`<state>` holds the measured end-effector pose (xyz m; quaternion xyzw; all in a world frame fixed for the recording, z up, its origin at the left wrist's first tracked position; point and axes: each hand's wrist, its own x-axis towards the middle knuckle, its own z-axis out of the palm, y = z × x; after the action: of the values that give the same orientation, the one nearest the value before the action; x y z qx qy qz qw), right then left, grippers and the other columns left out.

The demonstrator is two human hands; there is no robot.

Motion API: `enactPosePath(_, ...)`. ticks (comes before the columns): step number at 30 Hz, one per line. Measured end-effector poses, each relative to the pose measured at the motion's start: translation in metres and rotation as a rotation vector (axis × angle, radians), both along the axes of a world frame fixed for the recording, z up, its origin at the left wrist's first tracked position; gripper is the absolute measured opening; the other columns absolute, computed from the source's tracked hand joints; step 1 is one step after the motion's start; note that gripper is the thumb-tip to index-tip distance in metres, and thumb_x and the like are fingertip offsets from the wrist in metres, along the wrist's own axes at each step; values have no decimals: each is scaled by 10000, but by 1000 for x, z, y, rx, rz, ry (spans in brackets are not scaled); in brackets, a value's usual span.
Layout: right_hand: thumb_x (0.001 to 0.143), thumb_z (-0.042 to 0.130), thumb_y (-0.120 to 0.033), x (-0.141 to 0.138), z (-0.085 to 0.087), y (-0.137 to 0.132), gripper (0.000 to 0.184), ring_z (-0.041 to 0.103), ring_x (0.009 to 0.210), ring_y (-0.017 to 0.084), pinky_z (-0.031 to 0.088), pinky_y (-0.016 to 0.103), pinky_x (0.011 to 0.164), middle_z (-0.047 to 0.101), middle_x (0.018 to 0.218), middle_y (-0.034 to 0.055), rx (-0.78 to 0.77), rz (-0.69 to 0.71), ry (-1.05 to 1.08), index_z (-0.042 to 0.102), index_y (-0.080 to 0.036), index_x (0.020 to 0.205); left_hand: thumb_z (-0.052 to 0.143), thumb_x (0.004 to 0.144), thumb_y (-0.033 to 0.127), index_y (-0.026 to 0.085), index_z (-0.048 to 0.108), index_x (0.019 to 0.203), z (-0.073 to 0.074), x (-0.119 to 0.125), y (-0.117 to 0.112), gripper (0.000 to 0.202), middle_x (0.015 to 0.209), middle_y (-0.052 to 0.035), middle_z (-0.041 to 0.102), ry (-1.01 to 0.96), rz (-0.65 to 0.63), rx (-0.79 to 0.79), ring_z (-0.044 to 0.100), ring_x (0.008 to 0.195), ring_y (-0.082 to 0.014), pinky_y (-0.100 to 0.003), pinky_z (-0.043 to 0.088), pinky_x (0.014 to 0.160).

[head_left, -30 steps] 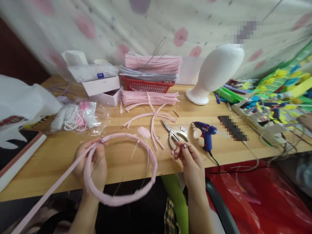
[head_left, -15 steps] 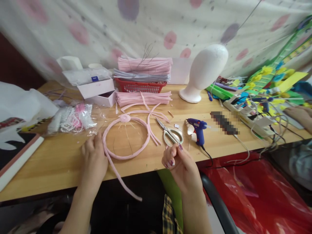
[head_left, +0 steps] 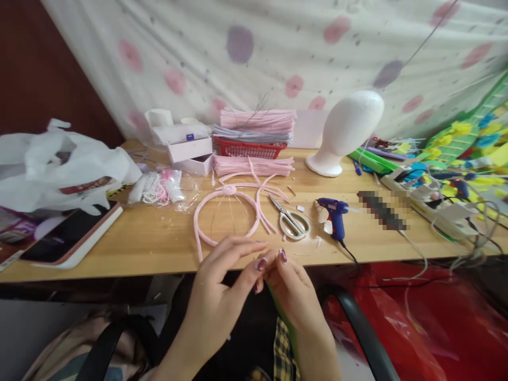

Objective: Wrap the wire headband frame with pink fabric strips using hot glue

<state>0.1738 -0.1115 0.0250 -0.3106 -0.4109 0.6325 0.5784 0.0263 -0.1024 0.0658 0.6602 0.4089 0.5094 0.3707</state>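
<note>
My left hand [head_left: 224,280] is in front of the table edge, its fingers stretched out and its thumb apart from the index finger. Its fingertips meet those of my right hand [head_left: 296,288], which is closed in a pinch; anything between the fingers is too small or hidden to make out. Just beyond lies a pink fuzzy hoop [head_left: 200,209] with a round pink coil [head_left: 229,189] on its far rim and thin clear strands across it. Loose pink fuzzy stems [head_left: 262,198] and white-handled scissors [head_left: 294,225] lie to its right.
A blue glue gun [head_left: 336,217] rests right of the scissors. Behind stand a white foam head [head_left: 349,129], a red basket [head_left: 248,149] and pink stem bundles [head_left: 254,165]. A power strip [head_left: 436,211], bagged beads [head_left: 159,186] and a phone [head_left: 67,238] flank them.
My left hand has let go of the hoop and moved right to my right hand, which stays pinched. The hoop remains on the table. The view has shifted left.
</note>
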Motion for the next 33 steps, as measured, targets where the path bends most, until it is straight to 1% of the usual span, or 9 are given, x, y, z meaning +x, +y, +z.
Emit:
enactPosePath(4,952,590,-538,-2,-8,-9,398,605,684,164,478,295,684,659,701,20,63,-39,-163,727,-208,778,717,885,254,276,749,860,4,11,-4,46,918,17,729,-211,-67,-66,683,915,-133,-224,525,823)
enactPosePath(7,952,625,-477,2,-8,-11,329,601,679,141,469,268,685,659,694,4,71,-41,-216,716,-210,783,744,857,221,250,731,785,1,6,-5,78,862,16,703,-237,-45,-55,669,844,-126,-230,521,786)
enactPosePath(12,851,774,-409,6,-2,-6,252,538,599,85,419,196,597,628,639,-26,3,-23,-191,693,-196,745,725,855,151,210,665,750,-2,-10,-3,134,809,13,668,-80,-78,64,646,778,-119,-233,497,731)
enactPosePath(15,825,794,-418,7,0,-1,283,510,567,83,409,197,572,602,607,-27,-25,54,-176,675,-182,722,661,890,119,199,618,765,0,-18,2,154,794,7,651,42,-146,154,629,773,-126,-245,486,728)
enactPosePath(18,809,804,-419,9,2,5,305,486,544,85,409,208,552,575,594,-26,-55,151,-172,662,-175,695,619,912,115,200,602,804,4,-25,8,139,813,-8,639,143,-231,167,618,805,-148,-271,487,755)
enactPosePath(22,792,819,-408,11,3,12,302,463,512,78,380,207,521,573,578,-28,-113,281,-151,669,-174,676,630,917,177,206,604,800,3,-31,16,123,830,-27,643,121,-359,41,621,801,-164,-292,499,757)
enactPosePath(25,768,838,-391,9,0,16,294,429,479,71,343,210,491,562,549,-40,-177,363,-51,668,-176,662,649,917,280,214,617,774,-6,-33,22,161,838,-44,650,5,-453,-85,636,799,-182,-320,519,758)
enactPosePath(29,745,855,-361,4,-8,19,287,396,458,62,300,210,471,560,538,-47,-269,382,73,662,-175,640,673,902,399,221,634,755,-23,-32,26,234,838,-51,648,-122,-468,-272,646,810,-197,-340,534,770)
enactPosePath(33,752,845,-393,3,-17,26,319,371,469,66,278,222,484,536,540,-49,-326,354,136,643,-178,631,681,901,391,223,649,763,-33,-27,31,220,853,-52,641,-246,-450,-377,638,810,-197,-342,535,775)
